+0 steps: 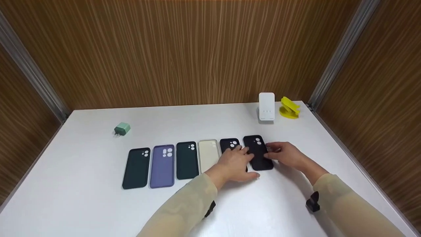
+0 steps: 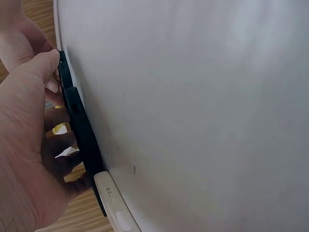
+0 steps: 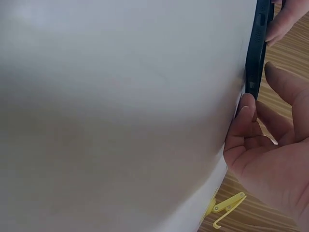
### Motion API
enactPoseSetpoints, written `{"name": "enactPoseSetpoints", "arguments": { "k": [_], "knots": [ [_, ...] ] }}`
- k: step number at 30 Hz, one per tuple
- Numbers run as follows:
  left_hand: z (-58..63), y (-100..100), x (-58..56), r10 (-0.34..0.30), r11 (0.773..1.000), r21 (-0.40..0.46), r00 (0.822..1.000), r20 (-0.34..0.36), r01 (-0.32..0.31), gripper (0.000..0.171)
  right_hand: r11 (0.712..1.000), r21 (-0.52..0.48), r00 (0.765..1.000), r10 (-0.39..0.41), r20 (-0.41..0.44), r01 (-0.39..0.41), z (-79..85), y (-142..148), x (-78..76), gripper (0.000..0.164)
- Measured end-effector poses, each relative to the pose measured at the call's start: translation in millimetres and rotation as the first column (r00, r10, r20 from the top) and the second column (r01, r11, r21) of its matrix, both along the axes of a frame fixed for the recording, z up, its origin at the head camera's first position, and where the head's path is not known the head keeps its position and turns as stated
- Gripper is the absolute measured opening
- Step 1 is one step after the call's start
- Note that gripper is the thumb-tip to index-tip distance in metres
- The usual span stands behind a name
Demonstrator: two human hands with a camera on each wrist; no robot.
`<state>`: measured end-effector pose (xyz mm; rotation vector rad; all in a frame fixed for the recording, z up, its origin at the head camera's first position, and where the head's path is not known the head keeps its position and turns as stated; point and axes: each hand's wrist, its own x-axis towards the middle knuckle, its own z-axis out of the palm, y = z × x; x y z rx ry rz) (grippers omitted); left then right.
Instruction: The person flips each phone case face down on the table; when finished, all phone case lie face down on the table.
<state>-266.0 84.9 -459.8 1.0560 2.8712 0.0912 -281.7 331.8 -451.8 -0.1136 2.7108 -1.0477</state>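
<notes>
Several phone cases lie in a row on the white table. My left hand (image 1: 235,163) is spread over a black phone case (image 1: 227,143), its fingertips resting on that case and near the neighbouring one. At the row's right end lies another black phone case (image 1: 258,156) with camera holes at its top. The fingers of my right hand (image 1: 287,154) touch this case's right edge; in the right wrist view, that hand (image 3: 270,140) has bent fingers low against the case's side (image 3: 256,58). Left of my left hand are a cream case (image 1: 208,151), a dark green case (image 1: 187,161) and a purple case (image 1: 162,168).
Another dark green case (image 1: 136,169) ends the row at the left. Behind it sits a green charger plug (image 1: 122,128). A white stand-like device (image 1: 266,107) and a yellow folding stand (image 1: 289,108) are at the back right. Wood-grain panels (image 1: 197,52) enclose the table.
</notes>
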Motion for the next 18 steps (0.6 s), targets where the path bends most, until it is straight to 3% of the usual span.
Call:
{"name": "enactPoseSetpoints", "arguments": {
  "k": [18],
  "knots": [
    [1.4, -1.6, 0.0, 0.021, 0.998, 0.049, 0.998, 0.056, -0.024, 0.081, 1.000, -0.016, 0.998, -0.004, -0.057, 0.003, -4.3, -3.2, 4.2, 0.056]
  ]
}}
